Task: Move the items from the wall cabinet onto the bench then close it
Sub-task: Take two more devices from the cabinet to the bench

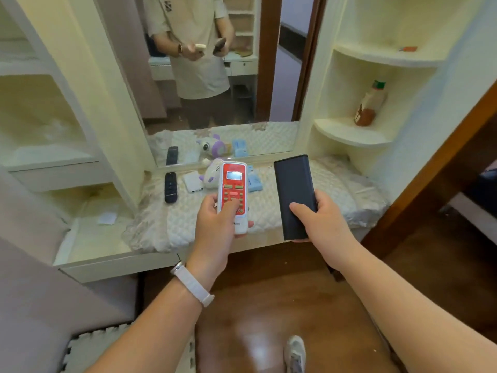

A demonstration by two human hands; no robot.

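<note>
My left hand (215, 224) grips a red and white remote control (233, 189), thumb on its buttons, above the front of the padded bench (336, 184). A flat dark blue case (294, 195) stands upright in my right hand (320, 216), just right of the remote. On the quilted bench top behind them lie a black remote (170, 187), a white power bank (192, 182), a purple plush toy (212, 173) and a light blue item (255, 181). The open cabinet shelves (48, 157) are on the left.
A tall mirror (204, 76) behind the bench reflects a person and the bench items. Curved corner shelves on the right hold a brown bottle (369, 103) and a small orange item (408, 49). A white paper (107, 218) lies in the lower left compartment. Wooden floor lies below.
</note>
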